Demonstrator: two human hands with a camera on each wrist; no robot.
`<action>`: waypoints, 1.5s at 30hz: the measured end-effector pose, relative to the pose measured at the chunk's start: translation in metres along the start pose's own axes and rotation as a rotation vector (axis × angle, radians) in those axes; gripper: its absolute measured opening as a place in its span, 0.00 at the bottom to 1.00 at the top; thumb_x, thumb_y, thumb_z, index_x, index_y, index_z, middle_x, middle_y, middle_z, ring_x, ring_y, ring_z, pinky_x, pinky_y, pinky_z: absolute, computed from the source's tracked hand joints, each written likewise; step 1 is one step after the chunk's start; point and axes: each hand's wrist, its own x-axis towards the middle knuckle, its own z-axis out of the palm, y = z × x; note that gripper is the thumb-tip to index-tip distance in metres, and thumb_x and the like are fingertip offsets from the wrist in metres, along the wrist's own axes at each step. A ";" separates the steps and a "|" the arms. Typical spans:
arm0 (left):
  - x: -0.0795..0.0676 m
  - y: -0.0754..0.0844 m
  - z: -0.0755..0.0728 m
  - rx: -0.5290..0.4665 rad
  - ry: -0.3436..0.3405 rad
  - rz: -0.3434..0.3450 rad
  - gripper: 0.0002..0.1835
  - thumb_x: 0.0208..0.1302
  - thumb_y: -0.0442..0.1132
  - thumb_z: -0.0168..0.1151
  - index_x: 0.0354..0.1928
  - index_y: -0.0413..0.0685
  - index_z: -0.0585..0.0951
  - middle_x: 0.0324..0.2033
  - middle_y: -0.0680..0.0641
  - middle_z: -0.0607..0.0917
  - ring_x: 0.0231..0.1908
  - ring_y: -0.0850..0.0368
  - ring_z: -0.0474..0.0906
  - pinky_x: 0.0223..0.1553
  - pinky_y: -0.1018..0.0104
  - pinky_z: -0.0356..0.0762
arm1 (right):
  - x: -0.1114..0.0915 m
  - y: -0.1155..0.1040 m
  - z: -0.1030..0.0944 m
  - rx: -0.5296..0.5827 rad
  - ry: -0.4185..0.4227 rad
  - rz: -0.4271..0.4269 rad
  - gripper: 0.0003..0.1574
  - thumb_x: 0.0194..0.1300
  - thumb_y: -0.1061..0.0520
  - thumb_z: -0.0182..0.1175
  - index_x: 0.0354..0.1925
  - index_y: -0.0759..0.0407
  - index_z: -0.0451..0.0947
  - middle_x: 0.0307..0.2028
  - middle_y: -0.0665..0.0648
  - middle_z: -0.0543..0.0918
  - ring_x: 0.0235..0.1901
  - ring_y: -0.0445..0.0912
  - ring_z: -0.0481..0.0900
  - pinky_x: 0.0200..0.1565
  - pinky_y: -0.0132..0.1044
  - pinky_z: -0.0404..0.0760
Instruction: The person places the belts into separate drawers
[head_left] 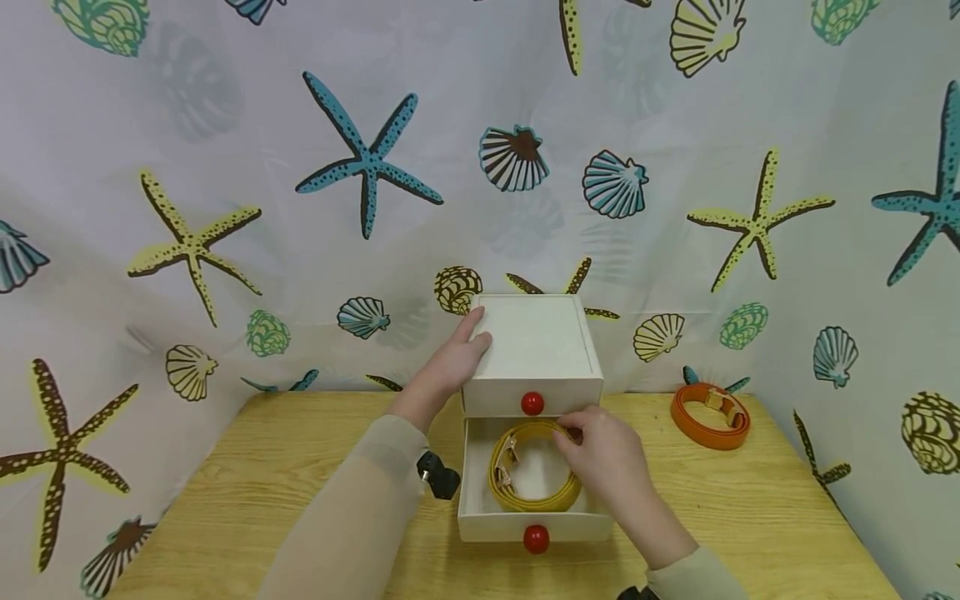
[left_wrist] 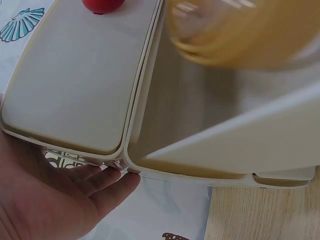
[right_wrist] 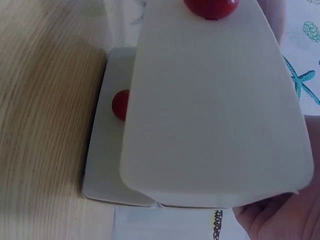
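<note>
A white drawer box [head_left: 536, 333] with red knobs stands on the table. Below its shut top drawer [head_left: 487, 398], another drawer [head_left: 476, 527] is pulled out. A coiled yellow belt [head_left: 543, 502] with a gold-coloured buckle lies in it; the left wrist view shows this belt [left_wrist: 235, 45] blurred. My right hand [head_left: 606, 454] pinches the coil at its far right part. From the right wrist, the open drawer's front [right_wrist: 215, 110] hides most of the fingers. My left hand [head_left: 456, 360] holds the box's left side, thumb on top; its fingers [left_wrist: 117, 192] touch the side wall.
A coiled orange belt [head_left: 708, 435] with a gold-coloured buckle lies on the wooden table [head_left: 750, 517], right of the box. Behind, a cloth [head_left: 420, 275] printed with shells and starfish hangs. In the right wrist view, another knobbed drawer front [right_wrist: 107, 155] is close to the table.
</note>
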 end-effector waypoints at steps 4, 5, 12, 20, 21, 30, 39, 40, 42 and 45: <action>-0.002 0.002 0.001 -0.009 -0.008 -0.001 0.36 0.90 0.50 0.40 0.92 0.61 0.44 0.90 0.46 0.40 0.87 0.43 0.34 0.85 0.40 0.35 | -0.002 0.000 0.001 0.018 0.011 0.002 0.10 0.72 0.54 0.76 0.46 0.58 0.95 0.39 0.55 0.89 0.35 0.46 0.84 0.38 0.46 0.85; -0.002 0.002 0.001 -0.010 -0.008 -0.001 0.36 0.90 0.50 0.40 0.92 0.61 0.44 0.90 0.46 0.40 0.87 0.43 0.34 0.85 0.40 0.36 | -0.002 0.001 0.001 0.041 0.014 0.010 0.10 0.72 0.53 0.76 0.46 0.58 0.95 0.40 0.54 0.89 0.36 0.46 0.85 0.39 0.47 0.85; 0.002 -0.001 0.001 -0.010 -0.004 0.009 0.36 0.90 0.50 0.40 0.92 0.60 0.45 0.90 0.46 0.40 0.87 0.44 0.34 0.85 0.41 0.35 | -0.005 0.005 -0.003 0.180 0.016 0.070 0.09 0.74 0.51 0.75 0.47 0.53 0.94 0.43 0.50 0.90 0.41 0.45 0.85 0.46 0.48 0.86; 0.001 -0.001 0.001 -0.005 -0.001 0.004 0.36 0.90 0.49 0.41 0.92 0.60 0.45 0.90 0.45 0.40 0.87 0.42 0.34 0.85 0.40 0.35 | -0.008 0.008 -0.006 0.274 0.000 0.099 0.09 0.75 0.51 0.75 0.49 0.51 0.94 0.46 0.48 0.92 0.45 0.45 0.86 0.52 0.49 0.87; 0.001 -0.001 0.001 -0.003 0.002 0.004 0.36 0.90 0.49 0.41 0.92 0.59 0.45 0.90 0.45 0.40 0.87 0.42 0.35 0.85 0.40 0.35 | -0.009 0.008 -0.007 0.286 0.000 0.100 0.09 0.75 0.51 0.75 0.49 0.51 0.94 0.46 0.48 0.92 0.45 0.45 0.87 0.52 0.49 0.87; 0.002 -0.001 0.001 0.006 0.012 -0.004 0.36 0.90 0.49 0.40 0.92 0.59 0.45 0.90 0.44 0.41 0.87 0.41 0.36 0.85 0.40 0.38 | -0.018 0.009 -0.016 0.370 -0.026 0.123 0.11 0.77 0.51 0.73 0.52 0.52 0.93 0.46 0.48 0.91 0.46 0.44 0.87 0.53 0.48 0.88; 0.003 -0.004 0.001 0.006 0.011 0.008 0.36 0.90 0.50 0.39 0.92 0.59 0.44 0.90 0.43 0.40 0.87 0.41 0.36 0.85 0.41 0.37 | -0.031 0.007 -0.027 0.480 -0.086 0.200 0.15 0.78 0.49 0.71 0.56 0.52 0.92 0.47 0.48 0.91 0.45 0.47 0.87 0.46 0.40 0.88; 0.003 -0.004 0.001 0.007 0.011 0.006 0.36 0.90 0.50 0.40 0.92 0.59 0.44 0.90 0.44 0.41 0.87 0.41 0.36 0.85 0.41 0.37 | -0.032 0.006 -0.028 0.501 -0.093 0.210 0.14 0.79 0.49 0.71 0.57 0.52 0.92 0.47 0.48 0.91 0.43 0.48 0.87 0.44 0.39 0.87; 0.004 -0.003 0.001 0.005 0.008 0.004 0.36 0.90 0.50 0.40 0.92 0.59 0.44 0.90 0.44 0.41 0.87 0.41 0.36 0.85 0.40 0.37 | -0.035 0.005 -0.032 0.539 -0.108 0.221 0.15 0.79 0.50 0.71 0.57 0.53 0.92 0.47 0.50 0.91 0.41 0.51 0.87 0.40 0.37 0.86; 0.003 -0.002 0.001 0.007 0.009 0.000 0.36 0.90 0.50 0.40 0.92 0.60 0.44 0.90 0.44 0.41 0.87 0.42 0.36 0.85 0.40 0.37 | -0.040 0.003 -0.037 0.571 -0.125 0.226 0.15 0.79 0.50 0.70 0.57 0.55 0.92 0.46 0.53 0.91 0.39 0.53 0.87 0.37 0.37 0.85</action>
